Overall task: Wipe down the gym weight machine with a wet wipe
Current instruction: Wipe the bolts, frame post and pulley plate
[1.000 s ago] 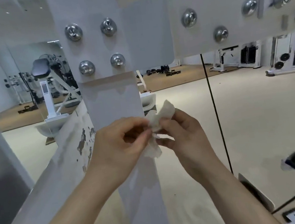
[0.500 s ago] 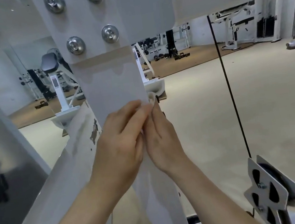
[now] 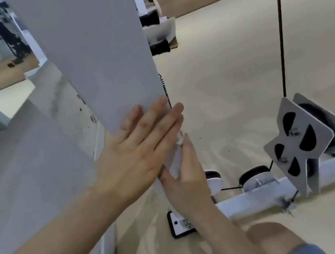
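Both hands are on the machine's upright post [image 3: 97,50], low on its pale front face. My left hand [image 3: 141,149] lies flat on this face, the fingers straight and spread, gripping nothing. My right hand [image 3: 188,180] is just beside it, at the post's right edge, and it holds the wet wipe [image 3: 176,158] between the thumb and the stretched fingers. The post rises above my hands and goes out of view at the top. To the left of my left hand a slanted beam [image 3: 37,156] runs down, with dark scuffed spots on the paint. Below and to the right of my right hand lies the white base bar [image 3: 258,196]. Further right stands a grey pulley bracket [image 3: 300,144], and a black cable [image 3: 280,31] goes up from it. A thin coiled cord [image 3: 164,90] hangs just above my fingertips at the post's edge. The wipe is the smallest thing; only a crumpled white strip shows between my two hands, touching the post. I judge that I am in the wiping step, on the lower part of the post. The next move calls for a firm press of the wipe and a slide down along the edge, with the left hand out of its path, and without catching the coiled cord.
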A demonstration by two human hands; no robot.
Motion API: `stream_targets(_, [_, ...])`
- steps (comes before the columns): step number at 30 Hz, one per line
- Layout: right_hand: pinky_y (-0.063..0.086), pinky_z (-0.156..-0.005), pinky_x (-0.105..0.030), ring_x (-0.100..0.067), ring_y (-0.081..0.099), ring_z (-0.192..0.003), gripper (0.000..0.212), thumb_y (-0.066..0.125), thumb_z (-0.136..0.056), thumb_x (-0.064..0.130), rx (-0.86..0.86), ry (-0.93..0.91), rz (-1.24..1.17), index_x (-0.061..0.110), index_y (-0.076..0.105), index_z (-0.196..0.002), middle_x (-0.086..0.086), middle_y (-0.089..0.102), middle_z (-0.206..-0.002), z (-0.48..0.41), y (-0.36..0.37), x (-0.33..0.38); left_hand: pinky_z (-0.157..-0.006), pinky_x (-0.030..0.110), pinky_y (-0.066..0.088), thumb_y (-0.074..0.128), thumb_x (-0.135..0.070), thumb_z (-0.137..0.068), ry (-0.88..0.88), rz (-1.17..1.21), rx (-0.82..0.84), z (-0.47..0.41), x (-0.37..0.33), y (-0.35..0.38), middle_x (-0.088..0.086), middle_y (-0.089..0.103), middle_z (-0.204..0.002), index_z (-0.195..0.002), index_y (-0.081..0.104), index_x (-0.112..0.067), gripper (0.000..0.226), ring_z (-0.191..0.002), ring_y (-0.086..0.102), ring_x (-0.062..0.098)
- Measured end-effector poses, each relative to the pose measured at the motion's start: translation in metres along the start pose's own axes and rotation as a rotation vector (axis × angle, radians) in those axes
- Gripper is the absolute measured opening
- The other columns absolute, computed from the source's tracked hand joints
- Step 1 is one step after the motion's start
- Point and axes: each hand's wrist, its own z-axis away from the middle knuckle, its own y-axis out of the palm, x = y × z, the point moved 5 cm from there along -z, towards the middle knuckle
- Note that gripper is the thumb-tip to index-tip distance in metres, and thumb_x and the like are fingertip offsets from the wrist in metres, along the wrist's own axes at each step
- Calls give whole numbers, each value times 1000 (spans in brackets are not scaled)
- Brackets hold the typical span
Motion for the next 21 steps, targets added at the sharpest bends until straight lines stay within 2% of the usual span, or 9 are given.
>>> stream_targets(3, [25,-117,-26,-12,21,-148,78,53,-88,14,8,-59,100,8,13,-155,-7,21,-161,13,12,-14,-121,46,9,3,-14,-103,64,-8,115,4,-18,18,16,30,-157,-142,44,1,58,-147,21,31])
stream_targets(6, [38,-97,-22,-8,43,-120,75,49,-82,9,68,236,189,16,21,-151,-4,37,-151,38,8,-80,-121,50,3,-2,-13,-100,202,-116,237,19,-44,33,23,35,-153,-139,47,4,65,-145,26,36])
stream_targets(8, [39,-95,-20,-10,46,-116,72,51,-85,5,63,355,228,17,24,-150,4,42,-143,51,5,-104,-117,56,-13,4,-19,-98,309,-213,278,29,-70,48,29,13,-157,-148,28,7,61,-147,5,43])
stream_targets(10, [44,-96,-26,-17,52,-118,57,55,-89,11,-10,313,240,13,36,-142,0,50,-136,45,5,-106,-112,58,-23,9,-21,-96,371,-218,320,35,-87,63,32,-9,-154,-150,11,9,62,-142,-17,45])
stream_targets(11, [46,-95,-28,-19,54,-116,49,57,-91,14,-48,290,212,11,41,-137,-2,54,-132,41,6,-104,-114,57,-17,10,-18,-96,364,-165,306,34,-91,68,32,-3,-155,-149,14,9,60,-144,-11,44])
stream_targets(14, [45,-96,-20,-7,55,-115,42,57,-94,8,-159,183,155,16,48,-135,7,57,-129,41,1,-103,-117,49,15,12,-8,-97,241,75,188,24,-98,74,25,45,-145,-135,50,8,56,-139,39,37])
stream_targets(17, [45,-93,-21,-3,55,-108,35,53,-94,4,-308,76,197,26,55,-121,14,58,-117,61,-9,-114,-113,47,29,18,-6,-100,225,294,82,34,-115,80,20,63,-127,-118,67,2,53,-121,59,35])
stream_targets(19, [49,-79,-21,-11,57,-92,19,50,-94,9,-433,172,108,24,58,-103,2,59,-103,67,-17,-126,-110,46,39,21,-4,-100,277,357,58,44,-130,86,17,66,-124,-110,72,-5,52,-115,63,33])
stream_targets(21, [48,-62,-20,-13,54,-72,14,47,-95,2,-578,397,-4,12,56,-89,-8,55,-86,70,-26,-140,-109,46,41,22,-5,-99,335,379,96,50,-138,96,16,66,-123,-111,70,-4,50,-114,62,32])
